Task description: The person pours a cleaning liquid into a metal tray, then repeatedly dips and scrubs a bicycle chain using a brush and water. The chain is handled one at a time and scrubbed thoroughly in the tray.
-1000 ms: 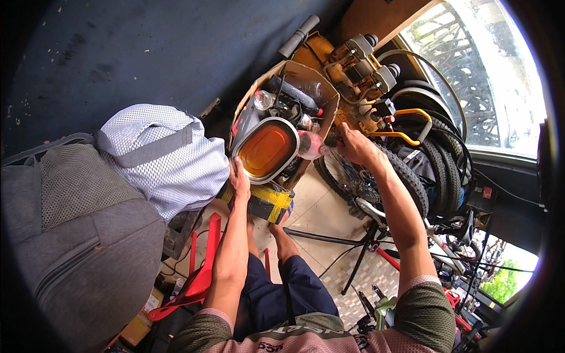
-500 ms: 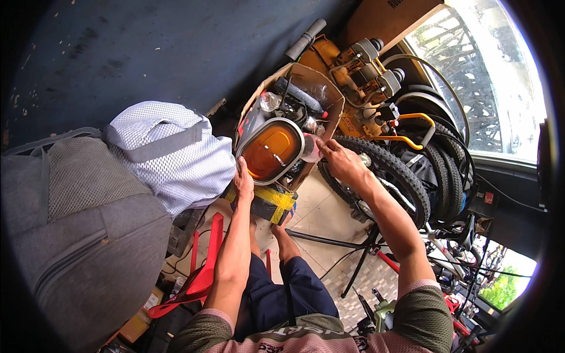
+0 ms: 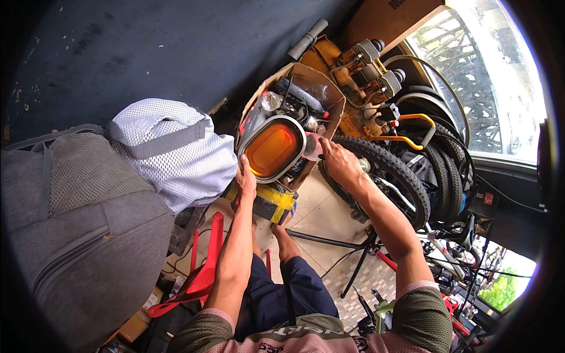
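Note:
An oval grey-rimmed pan (image 3: 272, 172) is held over an open cardboard box; its inside is a glossy amber-orange. My left hand (image 3: 246, 181) grips the near left part of the rim, thumb upward along it. My right hand (image 3: 341, 162) is at the pan's right side, fingers closed around the end of a pinkish see-through plastic thing (image 3: 312, 147) that reaches toward the rim. Its exact kind is hard to make out. Behind the pan, the cardboard box (image 3: 337, 97) holds a dark bottle (image 3: 301, 96) with a red cap, crumpled clear plastic and other odds and ends.
At left are a grey backpack (image 3: 100, 235) and a white mesh bag (image 3: 176, 150). An orange air compressor (image 3: 359, 76) and bicycle tyres (image 3: 406, 176) stand at right. Below are a taped black package (image 3: 271, 203), a red plastic piece (image 3: 203, 276) and a black stand (image 3: 365, 241).
White glints or specks on the pan's amber inside are gone, and the amber looks brighter. The pan has shifted slightly to the right, and both hands keep nearly the same places.

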Tool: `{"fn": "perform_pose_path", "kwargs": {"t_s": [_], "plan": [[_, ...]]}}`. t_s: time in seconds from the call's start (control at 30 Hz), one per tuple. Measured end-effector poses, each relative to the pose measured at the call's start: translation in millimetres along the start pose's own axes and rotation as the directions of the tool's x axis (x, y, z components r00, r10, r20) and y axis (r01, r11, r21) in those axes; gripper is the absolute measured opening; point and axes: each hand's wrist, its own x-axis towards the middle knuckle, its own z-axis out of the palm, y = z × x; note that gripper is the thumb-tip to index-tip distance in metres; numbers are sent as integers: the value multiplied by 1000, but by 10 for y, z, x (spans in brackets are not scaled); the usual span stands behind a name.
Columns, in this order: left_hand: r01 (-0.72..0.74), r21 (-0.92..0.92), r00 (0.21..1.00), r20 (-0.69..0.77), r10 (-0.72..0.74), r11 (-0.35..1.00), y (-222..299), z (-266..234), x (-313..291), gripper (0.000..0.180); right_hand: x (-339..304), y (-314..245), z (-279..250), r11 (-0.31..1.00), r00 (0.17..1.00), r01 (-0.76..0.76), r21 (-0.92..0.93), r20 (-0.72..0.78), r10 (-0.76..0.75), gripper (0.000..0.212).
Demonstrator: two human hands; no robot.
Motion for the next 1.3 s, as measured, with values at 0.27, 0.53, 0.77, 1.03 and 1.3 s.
{"fn": "perform_pose_path", "kwargs": {"t_s": [0.27,0.53,0.77,1.03,1.3], "plan": [[-140,-284,988,18,151,948,-133,127,63,63,-32,311,5,991,984,-7,134,-176,31,30],[-99,-261,994,20,108,960,74,150,-46,61,-152,530,132,971,944,-67,229,-300,136,26],[-106,-261,991,47,122,959,246,175,-138,59,-68,627,47,964,960,-241,116,-118,254,30],[-138,-239,987,42,153,961,203,228,-140,59,-61,676,52,988,973,-133,81,-178,145,33],[-162,-199,985,22,170,967,175,236,-114,59,-32,773,51,997,945,70,-14,-320,-71,35]]}}
